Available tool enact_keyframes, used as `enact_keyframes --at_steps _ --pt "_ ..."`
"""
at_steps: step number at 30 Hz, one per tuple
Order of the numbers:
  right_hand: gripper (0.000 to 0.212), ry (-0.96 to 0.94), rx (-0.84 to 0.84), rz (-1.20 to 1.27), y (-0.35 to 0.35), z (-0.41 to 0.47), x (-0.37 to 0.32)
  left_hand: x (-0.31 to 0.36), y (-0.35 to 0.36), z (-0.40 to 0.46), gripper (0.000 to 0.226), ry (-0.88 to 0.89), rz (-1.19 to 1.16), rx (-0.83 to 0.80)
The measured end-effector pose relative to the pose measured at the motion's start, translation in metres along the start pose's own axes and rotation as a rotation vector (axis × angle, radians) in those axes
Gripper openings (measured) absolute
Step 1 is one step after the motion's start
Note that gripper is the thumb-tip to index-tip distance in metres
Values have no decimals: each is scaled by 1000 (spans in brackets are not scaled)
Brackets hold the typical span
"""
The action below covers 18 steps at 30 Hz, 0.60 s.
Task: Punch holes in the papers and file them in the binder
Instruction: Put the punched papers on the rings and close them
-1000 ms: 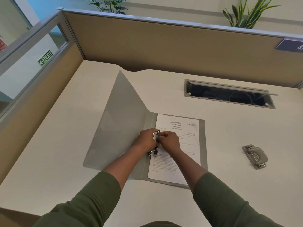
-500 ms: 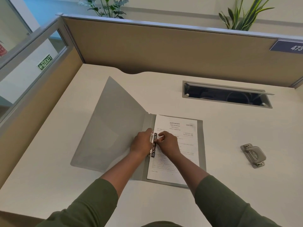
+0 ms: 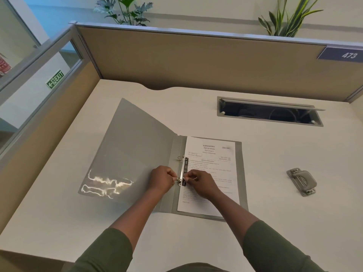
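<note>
Pinching, apparently, binder ring clip between left hand, right hand, papers underneath.

One binder, one printed sheet, one hole punch, two plants, my two hands.

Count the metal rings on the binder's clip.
2. One silver metal ring sits at the clip's far end; the other silver ring at its near end, between the left hand and right hand.
</note>
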State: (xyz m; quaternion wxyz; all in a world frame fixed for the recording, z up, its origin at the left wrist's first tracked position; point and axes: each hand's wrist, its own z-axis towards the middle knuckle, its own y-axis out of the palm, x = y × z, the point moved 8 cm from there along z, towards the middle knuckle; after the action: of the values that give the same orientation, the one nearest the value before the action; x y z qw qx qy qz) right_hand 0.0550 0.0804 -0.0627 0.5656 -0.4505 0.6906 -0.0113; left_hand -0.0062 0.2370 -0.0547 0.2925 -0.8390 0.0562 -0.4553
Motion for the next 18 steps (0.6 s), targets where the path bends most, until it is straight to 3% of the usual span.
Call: enact_keyframes --at_steps 9,13,18 --pt "6 68 12 175 4 1 10 -12 0 2 24 -16 -230 -50" --pt "5 80 17 179 6 2 14 -10 0 4 13 -10 -185 -35" --pt "5 137 43 261 8 2 15 -4 1 7 22 -11 -103 -31"
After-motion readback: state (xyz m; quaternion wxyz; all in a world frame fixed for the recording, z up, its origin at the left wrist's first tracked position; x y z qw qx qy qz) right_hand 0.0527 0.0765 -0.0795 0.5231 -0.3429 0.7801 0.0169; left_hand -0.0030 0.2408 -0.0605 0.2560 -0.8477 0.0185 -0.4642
